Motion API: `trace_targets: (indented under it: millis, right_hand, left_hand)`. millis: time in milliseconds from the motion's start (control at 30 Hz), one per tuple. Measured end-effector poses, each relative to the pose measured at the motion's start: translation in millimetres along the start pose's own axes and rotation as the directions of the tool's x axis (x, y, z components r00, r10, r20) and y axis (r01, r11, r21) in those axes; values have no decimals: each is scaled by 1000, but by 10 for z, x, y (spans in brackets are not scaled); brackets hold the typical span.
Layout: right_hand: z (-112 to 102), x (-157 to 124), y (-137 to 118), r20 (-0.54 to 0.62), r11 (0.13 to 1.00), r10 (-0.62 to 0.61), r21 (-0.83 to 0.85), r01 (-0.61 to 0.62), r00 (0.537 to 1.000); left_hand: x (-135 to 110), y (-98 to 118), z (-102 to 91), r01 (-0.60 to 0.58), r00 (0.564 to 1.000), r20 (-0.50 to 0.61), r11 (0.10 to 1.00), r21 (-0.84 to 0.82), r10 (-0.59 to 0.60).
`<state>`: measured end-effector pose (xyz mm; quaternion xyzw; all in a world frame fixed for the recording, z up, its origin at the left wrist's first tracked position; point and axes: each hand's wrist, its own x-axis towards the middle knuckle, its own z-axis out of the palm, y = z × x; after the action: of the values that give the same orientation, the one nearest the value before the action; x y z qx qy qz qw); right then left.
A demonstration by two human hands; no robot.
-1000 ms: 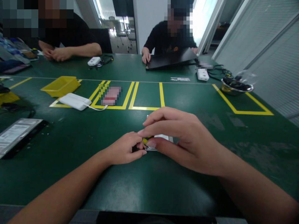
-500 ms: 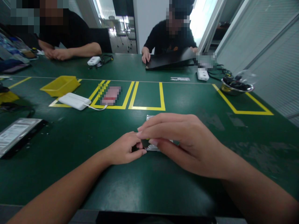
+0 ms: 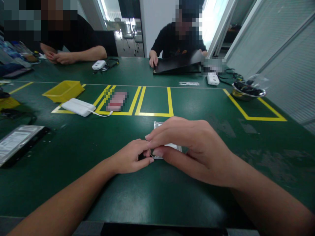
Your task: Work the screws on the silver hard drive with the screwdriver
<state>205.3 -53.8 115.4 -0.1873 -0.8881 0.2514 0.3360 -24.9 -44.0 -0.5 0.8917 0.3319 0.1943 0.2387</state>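
Note:
A hard drive (image 3: 178, 148) with a silver rim and a pale label lies flat on the green table, largely hidden under my right hand. At its left edge, my left hand (image 3: 134, 155) grips with curled fingers and thumb. My right hand (image 3: 189, 144) arches over the drive, its fingertips and thumb drawn together near the left hand's fingertips. Whatever those right fingers pinch, if anything, is out of sight.
Another hard drive (image 3: 18, 142) lies at the left. Beyond are a yellow bin (image 3: 64, 91), a white power bank (image 3: 78, 107) with a cable and yellow tape outlines. A metal bowl (image 3: 248, 93) stands at right. Two people sit opposite, one holding a black panel (image 3: 178, 64).
My right thumb and fingertips have drawn closer together, and the right knuckles have risen slightly, showing more of the drive's label. My left hand stays at the drive's left edge.

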Motion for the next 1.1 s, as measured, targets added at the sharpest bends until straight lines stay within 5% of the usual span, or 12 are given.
trace_targets:
  millis: [1100]
  right_hand:
    - [2, -1, 30, -52, 996, -36, -85, 31, 998]
  left_hand:
    - [-6, -5, 22, 0, 1000, -10, 1000, -18, -1]
